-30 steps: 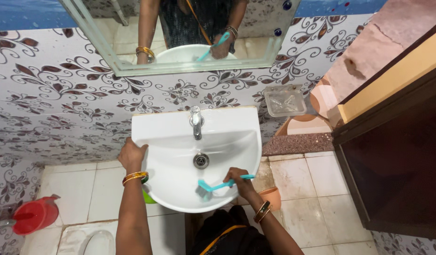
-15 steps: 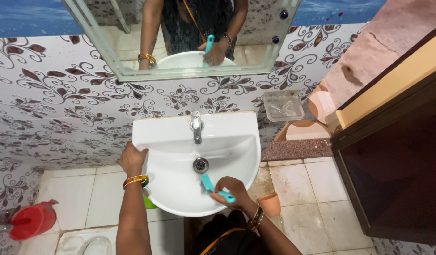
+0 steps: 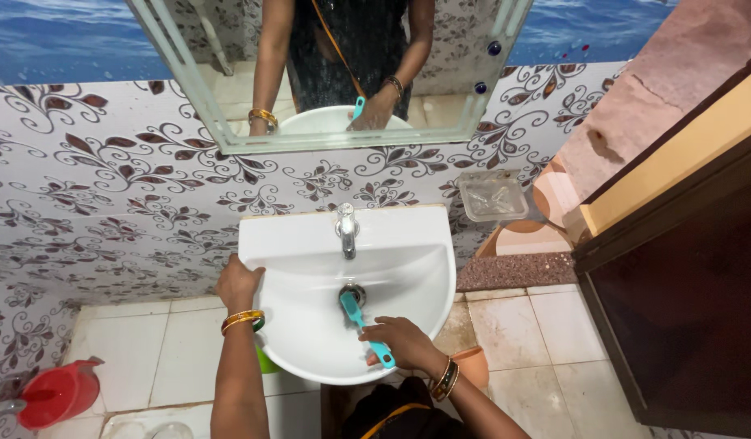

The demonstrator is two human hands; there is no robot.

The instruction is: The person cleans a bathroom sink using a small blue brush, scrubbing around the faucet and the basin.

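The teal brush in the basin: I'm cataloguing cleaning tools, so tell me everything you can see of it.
The teal brush is slim, plastic by its look, with a long straight handle and a small head. The right hand grips the handle's near end. It lies slanted, head pointing away from the person, resting at the drain in the white sink. Its bristles cannot be made out. The mirror above reflects it.

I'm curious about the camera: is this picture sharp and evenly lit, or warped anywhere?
Head view: bright, even light, soft shadows; sink and brush are sharp; the mirror frame and wall splay outward toward the edges, a wide-lens warp.
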